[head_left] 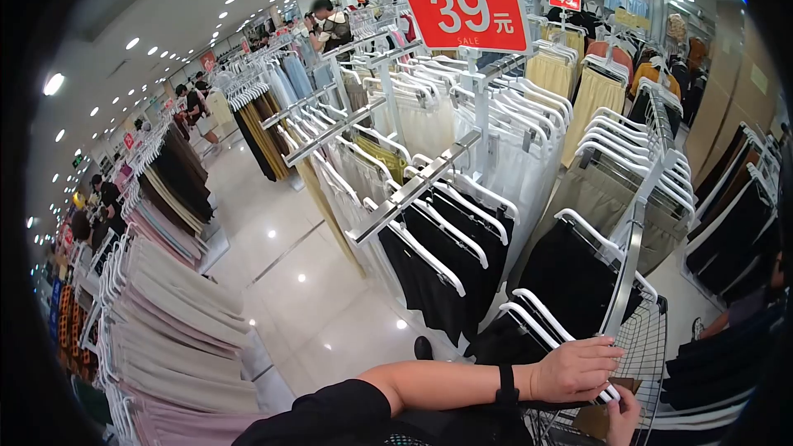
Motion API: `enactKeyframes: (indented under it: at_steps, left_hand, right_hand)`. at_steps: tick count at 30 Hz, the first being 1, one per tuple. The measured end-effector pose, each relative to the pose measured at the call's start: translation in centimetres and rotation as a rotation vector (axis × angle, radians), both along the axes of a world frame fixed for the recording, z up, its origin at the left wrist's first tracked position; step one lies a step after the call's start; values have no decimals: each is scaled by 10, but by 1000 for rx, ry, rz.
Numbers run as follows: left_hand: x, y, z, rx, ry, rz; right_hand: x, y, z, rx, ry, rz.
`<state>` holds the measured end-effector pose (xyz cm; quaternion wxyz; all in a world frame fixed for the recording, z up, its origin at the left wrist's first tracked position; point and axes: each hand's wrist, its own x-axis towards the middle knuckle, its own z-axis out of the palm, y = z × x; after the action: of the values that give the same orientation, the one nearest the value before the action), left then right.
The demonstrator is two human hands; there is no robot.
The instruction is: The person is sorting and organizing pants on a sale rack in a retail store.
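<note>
My left hand (574, 370), with a black band (506, 384) on its wrist, reaches across to the near end of a metal display rail (625, 268). Its fingers are closed over white clothes hangers (533, 326) at the rail, partly covering them. Just below, my right hand (624, 419) pinches the tip of a white hanger (610, 394); part of this hand is cut off by the frame. Black trousers (570, 281) hang on the same rail. Beneath the hands is a wire basket (644, 355) with something brown in it.
A neighbouring rack holds black garments (446, 256) and white trousers (524, 165) under a red and white price sign (468, 8). Pale trousers (173, 330) line the left rack. A tiled aisle (306, 281) runs between. Other people (330, 25) stand farther back.
</note>
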<state>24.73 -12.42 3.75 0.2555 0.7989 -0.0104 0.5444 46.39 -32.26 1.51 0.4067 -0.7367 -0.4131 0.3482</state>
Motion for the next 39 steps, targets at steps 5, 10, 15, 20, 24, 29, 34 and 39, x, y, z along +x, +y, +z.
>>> enactKeyframes:
  at_steps: [5, 10, 15, 20, 24, 29, 34, 39]
  left_hand:
    - [-2, 1, 0, 76, 19, 25]
    - [-6, -1, 3, 52, 43, 36]
    - [-7, -2, 6, 36, 51, 52]
    - [-4, 2, 5, 84, 43, 56]
    - [-11, 5, 18, 124, 76, 75]
    - [-9, 5, 16, 133, 93, 87]
    - [-7, 5, 17, 161, 135, 92]
    - [-6, 4, 18, 171, 164, 108]
  right_hand:
    - [-13, -3, -1, 71, 51, -56]
    - [-17, 5, 6, 76, 12, -67]
    - [-7, 12, 2, 43, 89, -39]
    - [41, 27, -63, 196, 97, -82]
    - [16, 44, -17, 188, 92, -103]
    - [19, 55, 3, 88, -127, -122]
    - [40, 72, -13, 163, 35, -129]
    - [61, 97, -20, 202, 78, -76]
